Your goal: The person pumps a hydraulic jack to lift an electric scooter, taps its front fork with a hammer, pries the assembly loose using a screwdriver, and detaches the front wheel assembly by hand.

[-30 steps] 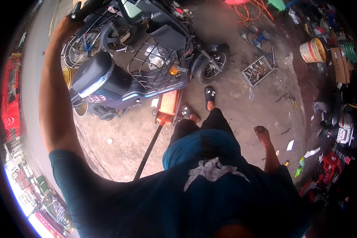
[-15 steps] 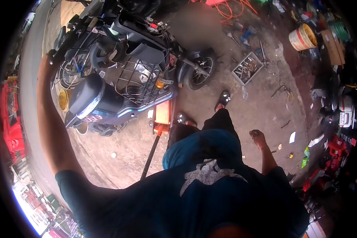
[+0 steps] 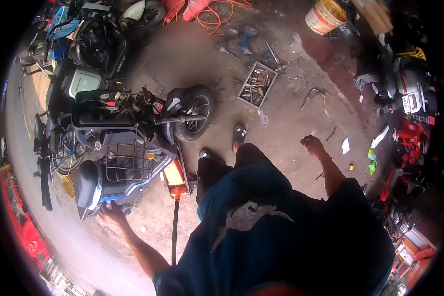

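A partly stripped electric scooter [image 3: 128, 185] stands at the left, with a dark seat [image 3: 88, 180], a wire basket [image 3: 128, 163] and exposed wiring behind its front wheel [image 3: 195, 116]. My left hand [image 3: 112, 215] is beside the lower edge of the scooter body, near the seat. Its fingers are stretched out with nothing seen in them; whether they touch the body I cannot tell. Over the floor at the right hangs my right hand [image 3: 313, 146], its fingers curled. What it holds, if anything, is too small to make out. An orange floor jack [image 3: 174, 175] reaches under the scooter.
A metal tray [image 3: 240, 93] of sockets lies ahead, near a blue power tool [image 3: 246, 39] and pliers [image 3: 313, 94]. Farther off are a paint-stained bucket [image 3: 325, 17] and an orange hose [image 3: 217, 22]. The jack's handle [image 3: 175, 232] rises close by my left side.
My left hand has let go of the handlebar and come down beside the scooter's seat end. My view has turned and shifted. The right hand stays curled at my side.
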The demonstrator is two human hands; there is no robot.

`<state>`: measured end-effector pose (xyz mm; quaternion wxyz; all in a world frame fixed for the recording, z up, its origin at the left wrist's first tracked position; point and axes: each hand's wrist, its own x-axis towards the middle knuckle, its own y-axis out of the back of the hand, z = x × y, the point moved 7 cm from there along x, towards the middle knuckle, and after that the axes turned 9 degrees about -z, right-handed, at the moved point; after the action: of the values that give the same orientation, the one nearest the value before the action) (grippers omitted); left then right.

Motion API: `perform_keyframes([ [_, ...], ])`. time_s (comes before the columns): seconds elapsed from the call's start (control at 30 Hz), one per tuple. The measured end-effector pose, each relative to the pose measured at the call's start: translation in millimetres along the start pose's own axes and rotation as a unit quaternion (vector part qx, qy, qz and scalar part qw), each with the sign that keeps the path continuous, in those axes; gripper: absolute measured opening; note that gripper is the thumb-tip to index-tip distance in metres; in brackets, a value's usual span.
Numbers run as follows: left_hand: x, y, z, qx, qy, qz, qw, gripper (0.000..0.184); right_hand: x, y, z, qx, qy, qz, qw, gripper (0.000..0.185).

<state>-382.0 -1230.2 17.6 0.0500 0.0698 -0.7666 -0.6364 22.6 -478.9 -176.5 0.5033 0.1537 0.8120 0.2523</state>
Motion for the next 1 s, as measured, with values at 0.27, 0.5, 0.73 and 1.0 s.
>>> perform_keyframes([
  [0.27,-49,-62,101,-0.129,-0.095,-0.090,0.983,0.029,25,2,-50,0.016,0.049,0.007,0.999,0.041],
  [0.5,-12,-65,123,-0.113,-0.190,-0.062,0.973,0.027,-25,-60,-3,0.067,0.019,0.008,0.998,0.038],
  [0.73,7,-49,220,-0.189,-0.287,-0.059,0.937,0.031,-102,-121,106,0.198,-0.188,-0.058,0.960,0.033],
  [1.0,-56,-75,177,-0.163,-0.211,-0.150,0.952,0.029,-5,-69,40,0.143,-0.117,-0.094,0.978,0.024],
])
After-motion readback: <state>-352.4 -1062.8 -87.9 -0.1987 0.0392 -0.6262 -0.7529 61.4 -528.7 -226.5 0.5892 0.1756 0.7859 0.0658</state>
